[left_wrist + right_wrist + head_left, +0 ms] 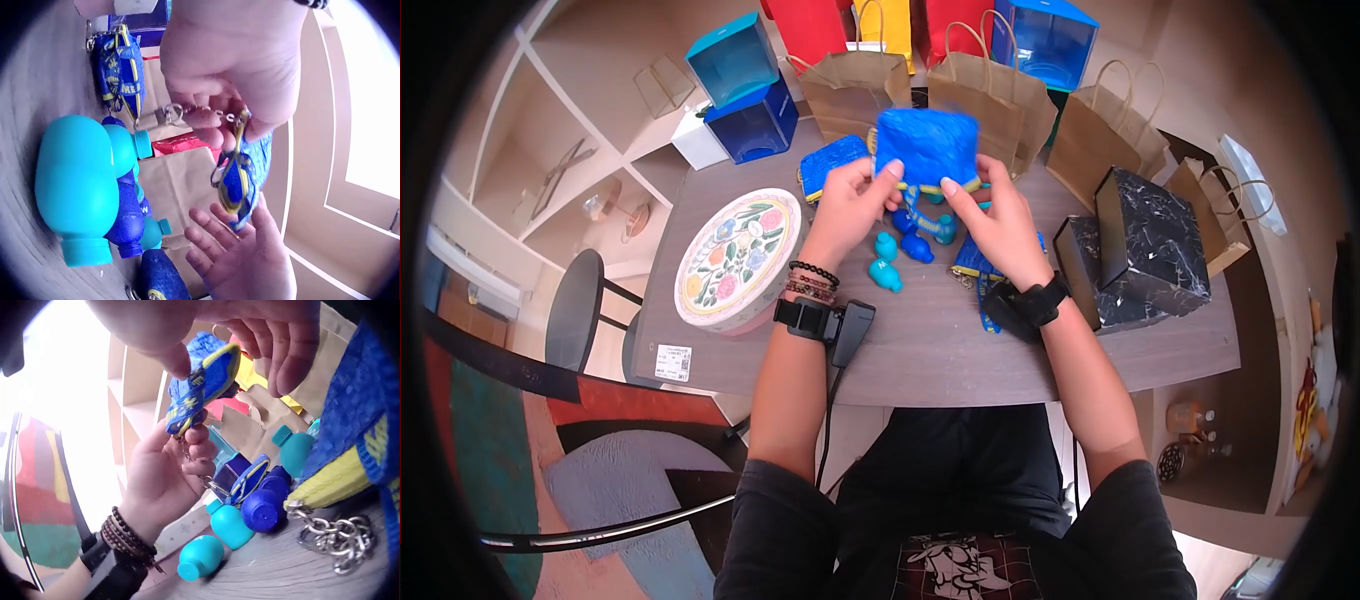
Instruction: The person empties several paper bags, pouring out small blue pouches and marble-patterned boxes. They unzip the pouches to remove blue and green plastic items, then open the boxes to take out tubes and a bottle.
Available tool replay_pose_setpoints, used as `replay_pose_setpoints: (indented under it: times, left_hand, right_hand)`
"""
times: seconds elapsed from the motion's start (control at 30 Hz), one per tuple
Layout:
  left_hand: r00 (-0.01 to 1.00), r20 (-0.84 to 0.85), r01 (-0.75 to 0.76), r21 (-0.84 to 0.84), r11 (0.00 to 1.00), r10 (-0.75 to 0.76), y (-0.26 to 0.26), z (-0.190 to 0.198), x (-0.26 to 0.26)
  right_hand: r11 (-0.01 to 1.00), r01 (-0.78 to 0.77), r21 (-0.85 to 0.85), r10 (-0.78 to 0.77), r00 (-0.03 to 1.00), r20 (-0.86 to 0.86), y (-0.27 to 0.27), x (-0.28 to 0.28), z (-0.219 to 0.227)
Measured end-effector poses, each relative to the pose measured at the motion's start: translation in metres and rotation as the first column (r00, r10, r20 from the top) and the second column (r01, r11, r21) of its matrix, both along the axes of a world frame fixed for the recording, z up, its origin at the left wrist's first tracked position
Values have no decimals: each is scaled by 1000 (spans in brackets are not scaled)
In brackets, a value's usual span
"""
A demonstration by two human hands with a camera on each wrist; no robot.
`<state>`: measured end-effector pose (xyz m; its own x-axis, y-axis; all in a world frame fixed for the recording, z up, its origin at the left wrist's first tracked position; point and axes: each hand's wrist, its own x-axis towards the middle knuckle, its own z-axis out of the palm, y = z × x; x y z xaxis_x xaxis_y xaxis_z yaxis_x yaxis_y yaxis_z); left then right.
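Observation:
A small blue pouch with yellow trim [927, 148] is held up above the table, its zipped opening gaping in the right wrist view. My left hand [850, 208] pinches one end of it, near a metal chain [206, 112] with a clasp. My right hand [1002, 225] touches the other side with the thumb, while its fingers [203, 240] stay spread in the left wrist view. Below stand and lie several small teal bottles [884, 273] and blue bottles [916, 248]. Similar blue pouches lie behind the left hand [825, 168] and under the right forearm [350, 419].
A round floral box [738, 258] stands at the left of the table. Black marbled boxes [1155, 245] are stacked at the right. Brown paper bags [990, 110] line the back, beside blue bins [755, 120]. A white label [673, 363] lies near the front left edge.

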<state>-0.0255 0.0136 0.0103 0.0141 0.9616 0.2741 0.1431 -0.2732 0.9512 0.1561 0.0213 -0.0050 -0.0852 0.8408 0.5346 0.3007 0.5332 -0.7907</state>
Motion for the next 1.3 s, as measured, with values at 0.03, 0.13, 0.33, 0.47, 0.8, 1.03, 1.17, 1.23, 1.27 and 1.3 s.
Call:
replay_pose_setpoints:
  times: [0.03, 0.13, 0.33, 0.47, 0.8, 1.03, 1.17, 1.23, 1.27, 1.3]
  left_hand:
    - [997, -48, 68, 5, 998, -67, 0, -3, 0]
    - [967, -205, 144, -36, 989, -149, -3, 1, 1]
    - [987, -123, 114, 121, 986, -99, -5, -2, 5]
    - [992, -121, 59, 137, 989, -43, -4, -1, 2]
    - [999, -11, 40, 228, 973, -38, -3, 3, 4]
    - [977, 177, -157, 229, 961, 117, -3, 9, -2]
    - [862, 377, -423, 168, 891, 338, 3, 11, -16]
    - [812, 403, -520, 171, 837, 422, 7, 6, -25]
    - [812, 403, -520, 171, 837, 422, 9, 5, -25]
    - [802, 373, -559, 194, 806, 466, 11, 3, -25]
  right_hand:
    - [1000, 3, 1, -3, 1000, 1, 2, 1, -1]
    - [979, -174, -109, 149, 967, -207, 1, 5, 4]
    - [966, -222, -134, 199, 966, -164, -6, 8, 11]
    - [957, -228, -178, 199, 965, -170, -13, 5, 20]
    - [949, -235, -209, 191, 959, -209, -13, 6, 18]
    - [975, -208, -84, 179, 946, -269, -4, 4, 9]
    - [978, -139, -154, 87, 950, -300, -4, 11, 18]
    - [979, -125, -162, 73, 952, -297, -3, 12, 18]
    - [980, -117, -159, 67, 956, -286, -3, 13, 18]
    - [982, -108, -157, 61, 959, -275, -2, 13, 18]
